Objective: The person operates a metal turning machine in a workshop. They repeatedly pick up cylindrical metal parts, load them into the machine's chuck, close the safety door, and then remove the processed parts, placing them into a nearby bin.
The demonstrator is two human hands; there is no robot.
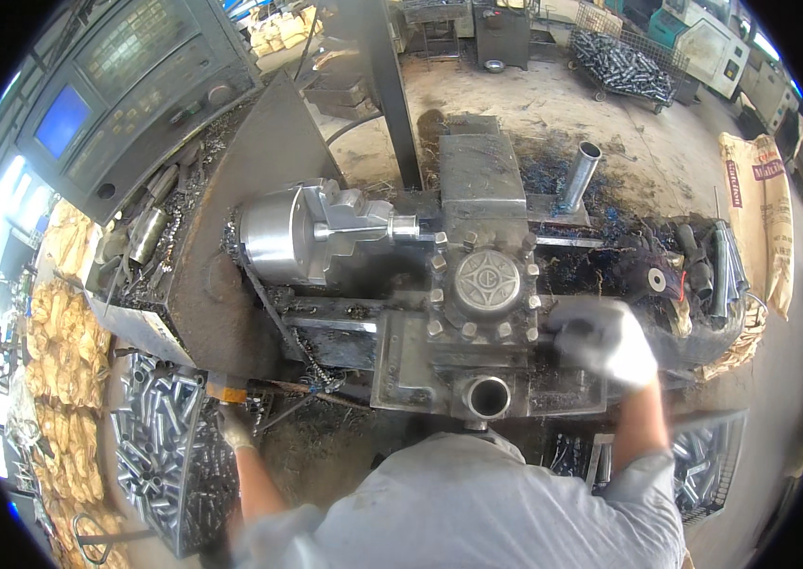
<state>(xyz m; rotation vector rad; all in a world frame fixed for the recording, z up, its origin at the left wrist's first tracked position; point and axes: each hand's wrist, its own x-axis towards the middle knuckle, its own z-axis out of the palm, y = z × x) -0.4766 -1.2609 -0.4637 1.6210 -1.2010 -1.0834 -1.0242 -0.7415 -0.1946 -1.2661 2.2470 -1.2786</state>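
My right hand point(618, 343), in a white glove and smeared by motion, is at the right side of the lathe's tool post point(487, 282). A dark shape lies by its fingers, too blurred to name. Low on the left, my gloved left hand point(235, 429) is just below an orange block point(226, 392) near the machine's front; its fingers do not show clearly. The three-jaw chuck point(273, 234) has a short shiny metal tube point(405, 228) at its jaws, facing the tool post. An open upright tube point(489, 397) stands on the carriage in front of me.
Crates of metal tubes stand at lower left point(150, 446) and lower right point(705, 465). Another upright tube point(581, 175) is behind the carriage. Gloves and tools point(657, 275) lie at right. A control cabinet point(126, 95) is at upper left; a wire cart point(624, 71) stands farther back.
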